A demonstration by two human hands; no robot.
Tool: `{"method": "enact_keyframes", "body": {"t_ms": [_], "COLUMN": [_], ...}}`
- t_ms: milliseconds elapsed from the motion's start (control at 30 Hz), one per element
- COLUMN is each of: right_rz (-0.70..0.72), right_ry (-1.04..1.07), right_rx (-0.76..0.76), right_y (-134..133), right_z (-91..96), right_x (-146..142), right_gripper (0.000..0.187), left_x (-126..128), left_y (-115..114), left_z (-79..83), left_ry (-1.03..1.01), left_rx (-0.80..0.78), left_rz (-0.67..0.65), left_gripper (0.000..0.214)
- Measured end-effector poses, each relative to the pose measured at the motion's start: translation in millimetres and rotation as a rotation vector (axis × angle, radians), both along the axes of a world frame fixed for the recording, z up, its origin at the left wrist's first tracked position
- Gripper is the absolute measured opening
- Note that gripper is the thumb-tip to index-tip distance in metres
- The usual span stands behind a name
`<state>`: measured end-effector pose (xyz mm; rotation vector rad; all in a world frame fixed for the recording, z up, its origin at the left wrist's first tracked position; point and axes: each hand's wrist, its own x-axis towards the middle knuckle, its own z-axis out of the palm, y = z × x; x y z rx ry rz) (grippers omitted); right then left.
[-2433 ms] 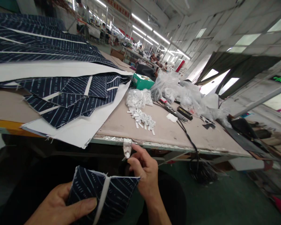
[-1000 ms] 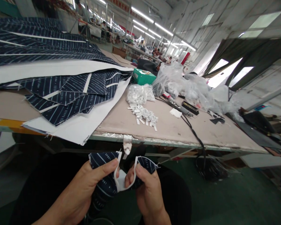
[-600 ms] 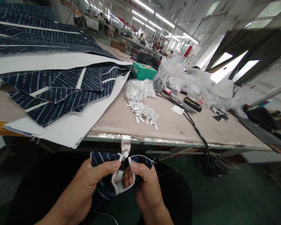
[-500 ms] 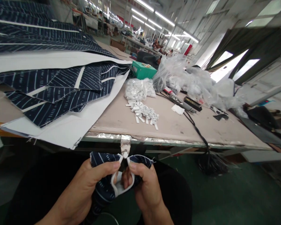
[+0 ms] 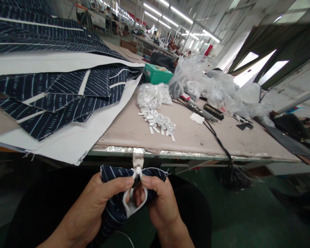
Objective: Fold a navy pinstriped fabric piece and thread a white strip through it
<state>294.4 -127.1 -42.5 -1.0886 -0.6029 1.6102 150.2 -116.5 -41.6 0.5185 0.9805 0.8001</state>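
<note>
Below the table edge, my left hand [image 5: 98, 203] and my right hand [image 5: 160, 206] both pinch a small navy striped fabric piece [image 5: 113, 206] with a white zipper tape [image 5: 130, 206] that loops between them. The two tape ends meet at a small metal fixture [image 5: 137, 162] hanging from the table's front edge [image 5: 186, 154]. Both hands have thumb and forefinger closed on the tape ends right under the fixture. The rest of the fabric bunches under my left palm.
A stack of navy striped pieces on white sheets [image 5: 54, 93] covers the table's left. A bag and a pile of small white parts [image 5: 157, 122], a green box [image 5: 157, 73], clear plastic bags [image 5: 209, 86] and a black cable [image 5: 219, 144] lie further right. People work at distant tables.
My hands brought the fabric up from my lap, bent the zipper tape into a loop and moved its two ends up to the metal fixture on the table edge.
</note>
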Motion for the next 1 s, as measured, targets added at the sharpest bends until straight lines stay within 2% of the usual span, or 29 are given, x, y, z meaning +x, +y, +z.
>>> {"method": "enact_keyframes", "body": {"t_ms": [333, 467, 600, 767, 1000], "right_rz": [-0.001, -0.009, -0.033, -0.020, -0.075], "right_ry": [-0.007, -0.003, -0.004, -0.023, 0.006], "right_rx": [-0.010, -0.013, -0.034, -0.020, -0.017], "right_y": [1, 0, 1, 3, 0], "right_z": [4.1, 2.3, 3.6, 6.4, 6.0], "right_x": [1, 1, 2, 3, -3], "right_gripper": [0.033, 0.032, 0.029, 0.030, 0.031], "left_x": [2, 0, 2, 9, 4], "left_y": [5, 2, 3, 7, 7], "left_z": [3.0, 2.2, 4.1, 10.1, 7.2], "left_ry": [-0.043, 0.016, -0.017, 0.014, -0.026], "left_rx": [0.145, 0.095, 0.077, 0.066, 0.144], "left_rz": [-0.038, -0.020, -0.020, 0.064, -0.001], "left_gripper": [0.030, 0.032, 0.032, 0.031, 0.026]}}
